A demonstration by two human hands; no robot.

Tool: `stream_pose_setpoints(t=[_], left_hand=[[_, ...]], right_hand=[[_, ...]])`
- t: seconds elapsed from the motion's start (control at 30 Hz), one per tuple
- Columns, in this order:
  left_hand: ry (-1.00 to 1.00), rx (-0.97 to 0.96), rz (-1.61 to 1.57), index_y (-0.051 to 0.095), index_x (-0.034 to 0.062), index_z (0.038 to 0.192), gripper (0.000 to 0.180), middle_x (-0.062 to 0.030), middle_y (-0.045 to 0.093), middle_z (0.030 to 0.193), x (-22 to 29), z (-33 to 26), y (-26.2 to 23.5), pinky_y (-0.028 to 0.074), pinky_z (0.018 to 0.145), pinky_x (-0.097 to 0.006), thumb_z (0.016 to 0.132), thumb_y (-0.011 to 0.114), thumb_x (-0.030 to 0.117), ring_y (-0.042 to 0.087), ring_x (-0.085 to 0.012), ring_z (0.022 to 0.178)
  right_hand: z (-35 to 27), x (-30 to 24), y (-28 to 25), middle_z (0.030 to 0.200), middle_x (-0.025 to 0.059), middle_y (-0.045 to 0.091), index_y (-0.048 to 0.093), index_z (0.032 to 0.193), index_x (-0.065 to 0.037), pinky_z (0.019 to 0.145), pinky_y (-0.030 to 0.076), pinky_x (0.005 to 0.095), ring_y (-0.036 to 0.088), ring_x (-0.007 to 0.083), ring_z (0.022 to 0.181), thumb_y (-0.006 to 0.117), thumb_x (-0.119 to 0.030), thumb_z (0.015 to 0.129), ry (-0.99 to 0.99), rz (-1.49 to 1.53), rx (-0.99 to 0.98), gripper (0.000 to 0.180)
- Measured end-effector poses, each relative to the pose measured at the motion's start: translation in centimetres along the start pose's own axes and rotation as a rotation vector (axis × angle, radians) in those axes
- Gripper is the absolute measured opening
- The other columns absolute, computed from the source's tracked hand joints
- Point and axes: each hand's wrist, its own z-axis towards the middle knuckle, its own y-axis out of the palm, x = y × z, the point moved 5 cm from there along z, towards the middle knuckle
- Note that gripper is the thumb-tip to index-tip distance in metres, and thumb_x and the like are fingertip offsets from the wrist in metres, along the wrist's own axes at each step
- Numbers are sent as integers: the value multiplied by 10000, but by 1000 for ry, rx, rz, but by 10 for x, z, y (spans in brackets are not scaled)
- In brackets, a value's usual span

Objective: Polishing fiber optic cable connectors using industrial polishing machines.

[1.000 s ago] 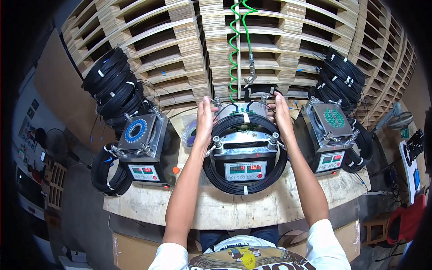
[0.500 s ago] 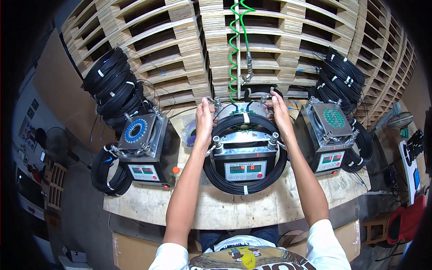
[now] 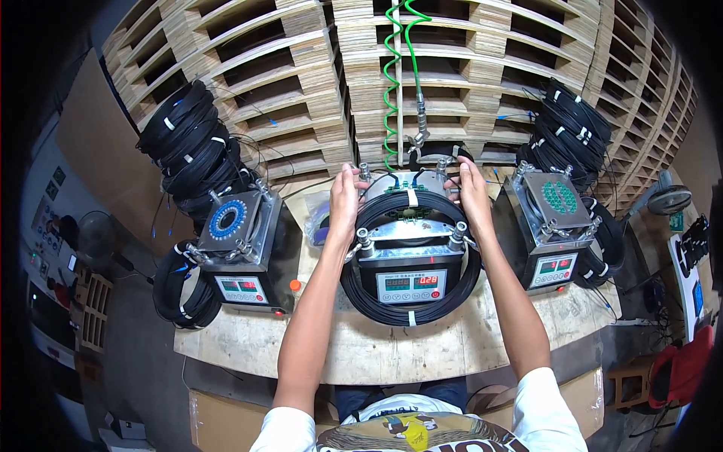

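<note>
A bench machine with a lit display panel point(image 3: 411, 287) stands at the middle of the table. A large coil of black cable point(image 3: 411, 317) hangs around it, tied with white bands. My left hand point(image 3: 344, 202) is upright at the machine's far left corner, beside a metal corner post point(image 3: 364, 171). My right hand point(image 3: 472, 194) mirrors it at the far right corner. Fingers on both hands are mostly stretched out; whether they touch the posts I cannot tell. Between them lies the metal top plate point(image 3: 384, 184) with small green fittings point(image 3: 407, 186).
Similar machines stand to the left point(image 3: 232, 264) and right point(image 3: 552, 226). Behind them rise piles of black cable coils point(image 3: 188, 143). A coiled green air hose point(image 3: 390, 83) with a metal nozzle point(image 3: 422, 124) hangs above the far edge, before stacked wooden pallets point(image 3: 316, 83). An orange cap point(image 3: 295, 285) sits left.
The digits on the middle machine's display have changed. The hanging air nozzle has swung slightly to the right. Both hands have stayed nearly in place, with small finger shifts.
</note>
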Motion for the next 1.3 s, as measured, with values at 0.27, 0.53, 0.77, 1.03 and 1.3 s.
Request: stream_pose_setpoints(t=[0.27, 0.53, 0.77, 1.03, 1.3], left_hand=[[-51, 132, -116, 542, 63, 1289, 540, -74, 641, 992, -8, 1, -6, 513, 719, -271, 1067, 379, 527, 613, -157, 813], [49, -12, 0, 548, 45, 1306, 516, -73, 674, 1014, 6, -2, 3, 477, 733, -269, 1082, 367, 474, 590, -127, 799], [95, 17, 2, 536, 49, 1301, 453, -65, 682, 1010, -3, 1, 0, 480, 745, -287, 1098, 340, 404, 579, -128, 819], [-26, 90, -104, 520, 84, 1332, 430, -77, 643, 1095, -12, 3, -7, 502, 806, -299, 1096, 358, 405, 608, -137, 951], [-16, 1, 17, 506, 95, 1366, 479, -56, 631, 1114, 0, -1, 4, 471, 875, -314, 1082, 384, 460, 570, -138, 1039]], right_hand=[[4, 1, 4, 954, 72, 725, 456, 1478, -118, 652, 457, 234, 556, 80, 721, 373, -412, 1089, -50, 38, -88, 495], [0, 5, 0, 967, 65, 690, 422, 1498, -123, 650, 457, 238, 553, 86, 705, 378, -430, 1084, 52, 18, -9, 517], [1, 0, 3, 945, 60, 678, 441, 1488, -130, 689, 465, 236, 577, 99, 762, 381, -436, 1082, -23, -48, -47, 512], [1, 2, 6, 991, 69, 658, 460, 1465, -121, 660, 473, 232, 557, 83, 725, 418, -386, 1086, 48, 62, -123, 465], [-1, 4, -2, 922, 58, 590, 442, 1478, -118, 577, 464, 235, 558, 94, 700, 436, -444, 1069, 37, -3, 42, 523]])
